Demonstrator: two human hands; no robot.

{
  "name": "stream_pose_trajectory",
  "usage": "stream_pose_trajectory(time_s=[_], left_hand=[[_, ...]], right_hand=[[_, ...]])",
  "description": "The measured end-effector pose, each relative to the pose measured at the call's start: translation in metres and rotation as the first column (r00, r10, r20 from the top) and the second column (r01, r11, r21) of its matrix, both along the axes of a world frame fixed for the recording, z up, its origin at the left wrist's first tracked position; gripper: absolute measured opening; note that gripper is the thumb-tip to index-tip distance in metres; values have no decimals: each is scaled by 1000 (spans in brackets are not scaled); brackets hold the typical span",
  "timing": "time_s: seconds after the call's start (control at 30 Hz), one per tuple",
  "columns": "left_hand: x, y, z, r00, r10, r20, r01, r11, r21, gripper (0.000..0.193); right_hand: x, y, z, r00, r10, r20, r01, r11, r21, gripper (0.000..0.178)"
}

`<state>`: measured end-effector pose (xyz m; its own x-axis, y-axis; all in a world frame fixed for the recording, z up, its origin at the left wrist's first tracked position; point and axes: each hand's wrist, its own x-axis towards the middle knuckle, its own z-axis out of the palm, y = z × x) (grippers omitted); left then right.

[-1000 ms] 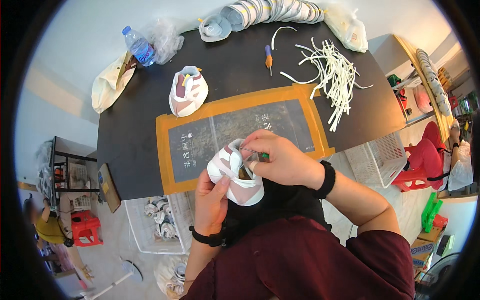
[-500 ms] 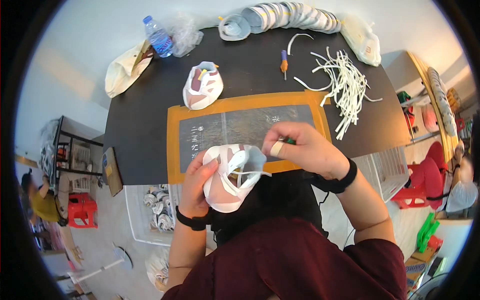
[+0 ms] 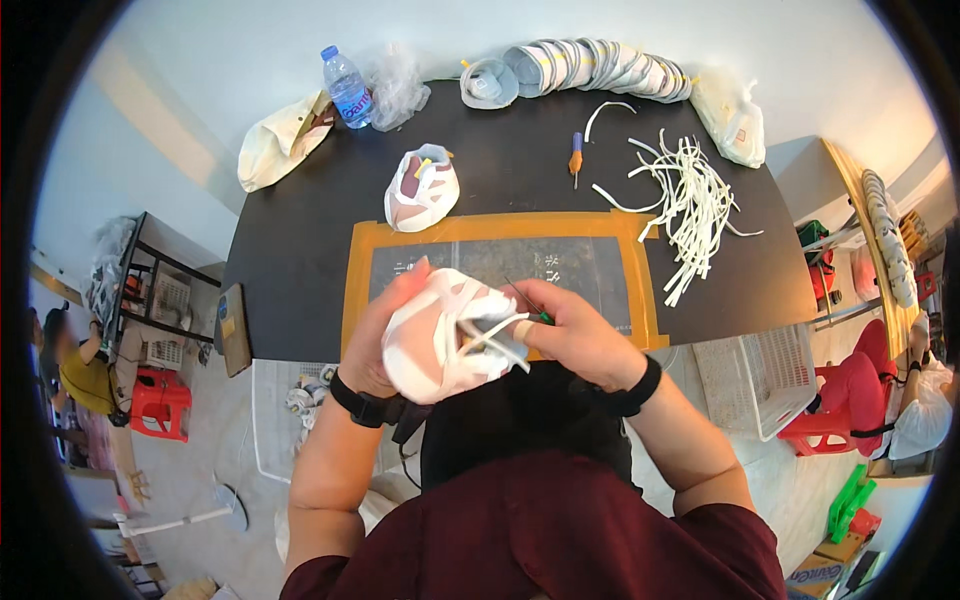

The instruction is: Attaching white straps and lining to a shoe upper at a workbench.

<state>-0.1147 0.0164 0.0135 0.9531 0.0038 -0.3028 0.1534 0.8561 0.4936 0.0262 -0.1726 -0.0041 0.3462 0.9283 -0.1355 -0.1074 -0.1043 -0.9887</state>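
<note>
My left hand (image 3: 368,348) is wrapped around a pink-and-white shoe upper (image 3: 428,345), held tilted above the table's front edge. White lace ends (image 3: 493,347) stick out of the upper's opening. Between the fingers of my right hand (image 3: 590,340) is a thin pointed tool with a green handle (image 3: 546,318), its dark shaft slanting up to the left. A tan strip wraps one finger of that hand. The right fingers are up against the collar side of the upper, and the inside of the upper is partly hidden.
Brown tape (image 3: 480,228) frames a clear sheet on the dark table. Beyond it stand another shoe upper (image 3: 422,190), an orange-and-purple-handled tool (image 3: 576,160), a pile of white laces (image 3: 695,215), a row of nested uppers (image 3: 600,70) and a water bottle (image 3: 347,90). White crates (image 3: 755,380) flank me.
The shoe upper has shifted left and turned, with its toe pointing lower left. My right hand has come in against it, and two lace ends now show at the opening.
</note>
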Motion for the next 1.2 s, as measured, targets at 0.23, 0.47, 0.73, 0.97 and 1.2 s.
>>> stream_pose_trajectory(time_s=[0.23,0.47,0.73,0.97,1.2], left_hand=[[-10,-39,-46,811,544,214,-582,716,385,29],[-12,-76,-54,772,525,359,-572,326,753,31],[-12,-61,-54,800,560,215,-575,613,542,30],[-22,-58,-72,806,580,117,-565,695,444,36],[-28,-56,-66,876,473,98,-468,783,410,36]], right_hand=[[-15,11,-29,836,-450,-316,468,883,-19,22],[-23,21,-35,766,-529,-365,547,835,-60,22],[-39,29,-58,864,-487,-125,494,869,32,33],[-46,29,-55,838,-544,-38,545,835,80,30],[-48,31,-51,811,-585,-34,585,806,94,26]])
